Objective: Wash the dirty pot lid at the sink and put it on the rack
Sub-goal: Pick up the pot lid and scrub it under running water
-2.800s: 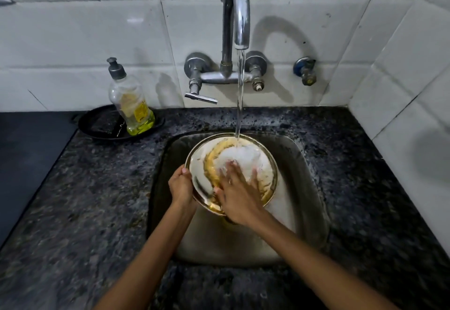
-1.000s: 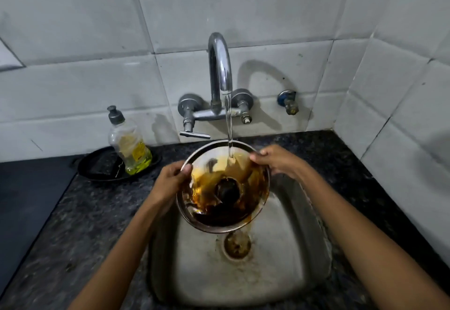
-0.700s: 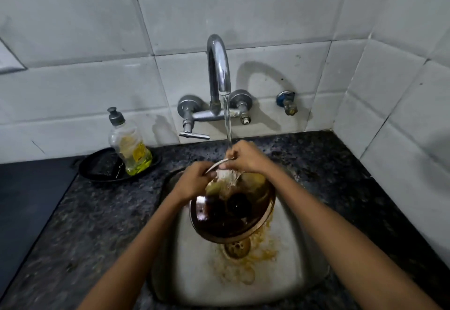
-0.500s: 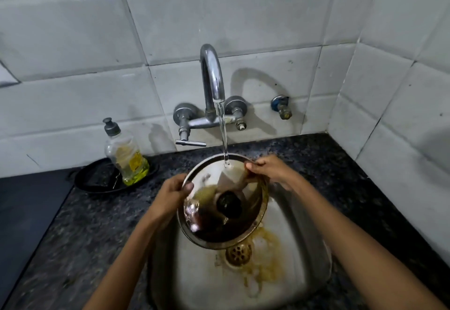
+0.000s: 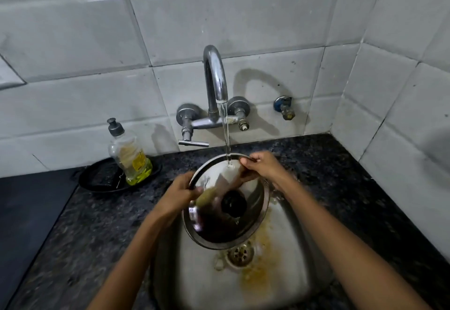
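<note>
A round steel pot lid [image 5: 216, 229] with a black knob [image 5: 233, 203] is held tilted over the steel sink [image 5: 280, 283]. My left hand [image 5: 177, 194] grips its left rim. My right hand [image 5: 261, 166] pinches the upper right rim. Water runs from the chrome tap [image 5: 215, 78] onto the lid's upper part. A yellowish smear remains near my left fingers. Yellow-brown residue lies in the basin around the drain [image 5: 241, 253]. No rack is in view.
A dish-soap bottle [image 5: 129, 156] with yellow liquid stands in a black tray [image 5: 102, 178] left of the sink. Dark speckled granite counter [image 5: 353, 188] surrounds the basin. White tiled walls rise behind and to the right. A small valve [image 5: 283, 107] sticks out of the back wall.
The lid turned from its soapy inside to its knob side under the stream. Brown-yellow grime has rinsed off it into the basin. Both hands have shifted along the rim.
</note>
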